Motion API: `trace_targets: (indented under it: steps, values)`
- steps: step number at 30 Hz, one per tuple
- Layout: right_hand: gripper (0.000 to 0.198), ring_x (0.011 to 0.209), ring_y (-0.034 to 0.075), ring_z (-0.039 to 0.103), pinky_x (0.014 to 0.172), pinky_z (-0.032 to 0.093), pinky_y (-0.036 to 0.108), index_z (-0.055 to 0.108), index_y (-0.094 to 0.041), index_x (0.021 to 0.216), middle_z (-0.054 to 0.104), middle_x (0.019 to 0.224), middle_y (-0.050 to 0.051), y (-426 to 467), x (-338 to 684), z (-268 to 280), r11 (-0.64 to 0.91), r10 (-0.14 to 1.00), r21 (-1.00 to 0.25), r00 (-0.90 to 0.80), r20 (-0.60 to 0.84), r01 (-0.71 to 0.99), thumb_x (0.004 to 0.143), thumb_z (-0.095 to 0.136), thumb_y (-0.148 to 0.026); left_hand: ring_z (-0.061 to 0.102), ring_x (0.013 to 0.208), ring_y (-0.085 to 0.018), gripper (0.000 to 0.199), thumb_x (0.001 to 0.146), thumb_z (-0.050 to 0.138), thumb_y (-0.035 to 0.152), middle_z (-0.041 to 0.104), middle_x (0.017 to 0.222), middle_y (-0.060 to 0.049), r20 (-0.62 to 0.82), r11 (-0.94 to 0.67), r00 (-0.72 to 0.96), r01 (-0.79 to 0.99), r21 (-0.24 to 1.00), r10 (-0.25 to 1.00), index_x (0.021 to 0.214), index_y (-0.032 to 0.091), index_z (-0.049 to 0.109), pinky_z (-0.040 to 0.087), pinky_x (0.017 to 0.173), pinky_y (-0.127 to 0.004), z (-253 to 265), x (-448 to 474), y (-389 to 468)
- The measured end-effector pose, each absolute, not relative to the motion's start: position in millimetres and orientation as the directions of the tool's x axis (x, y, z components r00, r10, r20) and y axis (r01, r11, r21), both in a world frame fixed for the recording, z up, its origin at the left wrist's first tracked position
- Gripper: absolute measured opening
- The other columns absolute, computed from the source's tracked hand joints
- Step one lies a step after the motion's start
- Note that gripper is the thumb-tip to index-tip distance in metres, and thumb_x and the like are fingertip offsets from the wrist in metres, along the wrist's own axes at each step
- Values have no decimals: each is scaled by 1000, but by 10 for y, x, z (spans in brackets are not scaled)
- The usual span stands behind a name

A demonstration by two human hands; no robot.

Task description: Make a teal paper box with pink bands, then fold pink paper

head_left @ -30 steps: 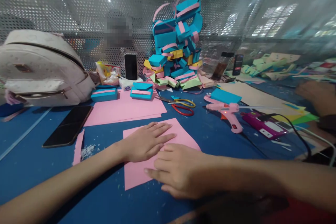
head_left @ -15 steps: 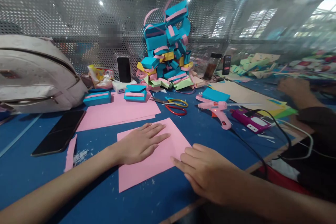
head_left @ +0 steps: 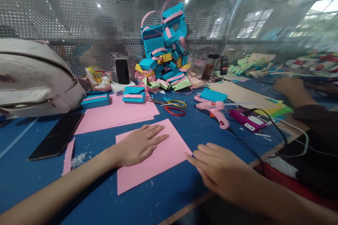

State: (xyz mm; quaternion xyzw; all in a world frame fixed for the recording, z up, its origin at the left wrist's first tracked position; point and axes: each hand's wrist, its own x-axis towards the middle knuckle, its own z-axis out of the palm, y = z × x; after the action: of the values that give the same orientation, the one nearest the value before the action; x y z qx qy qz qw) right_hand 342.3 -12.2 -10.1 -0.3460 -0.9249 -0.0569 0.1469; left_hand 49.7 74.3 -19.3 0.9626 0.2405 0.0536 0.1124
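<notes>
Pink sheet (head_left: 166, 153) lay flat on the table (head_left: 89, 205), left hand (head_left: 136, 146) splayed on it, grip released, right hand (head_left: 220, 167) half-curled at its right corner, pinch unclear; steady palm pressure seemed best against slipping.

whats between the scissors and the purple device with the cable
In the head view, the pink glue gun lies between the scissors and the purple device.
</notes>
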Motion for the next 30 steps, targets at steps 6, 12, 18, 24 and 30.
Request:
trace_targets:
  steps: [6, 12, 18, 24, 30]
  values:
    - [33, 75, 21, 52, 73, 35, 36, 68, -17, 102, 63, 82, 4, -135, 3520, -104, 728, 660, -9, -697, 279, 685, 92, 36, -14, 14, 151, -25, 51, 104, 27, 36, 13, 163, -2, 37, -857, 878, 456, 239, 478, 155, 32, 19, 16, 122, -49, -189, 498, 741]
    - [31, 73, 21, 51, 72, 34, 36, 68, -16, 96, 63, 79, 5, -162, 3536, -111, 722, 650, 42, -698, 299, 691, 90, 37, -13, 15, 150, -26, 50, 104, 26, 37, 14, 163, -2, 40, -858, 879, 452, 244, 475, 154, 33, 22, 15, 122, -48, -166, 505, 739]
    - [31, 70, 21, 53, 71, 37, 37, 66, -17, 74, 61, 71, 5, -41, 3479, -21, 730, 654, 50, -719, 236, 681, 92, 41, -14, 16, 150, -26, 48, 104, 28, 35, 14, 164, 0, 34, -849, 873, 465, 251, 487, 152, 35, 28, 15, 122, -48, -141, 524, 713]
    - [32, 113, 20, 57, 97, 45, 37, 60, -24, 127, 59, 123, 6, 236, 3508, 202, 564, 772, -527, -632, 66, 635, 97, 47, -24, 41, 139, -26, 47, 98, 47, 32, 40, 154, -8, 51, -749, 767, 607, 267, 640, 144, 27, 42, 36, 114, -43, -79, 610, 774]
    - [38, 138, 21, 40, 108, 43, 42, 51, -25, 134, 43, 148, 7, 495, 3411, 155, -41, 838, -992, -536, -99, 119, 96, 52, -30, 62, 103, -22, 36, 93, 61, 38, 60, 121, -9, -90, -502, 537, 827, 254, 839, 121, 16, 57, 54, 87, -44, 120, 598, 1129]
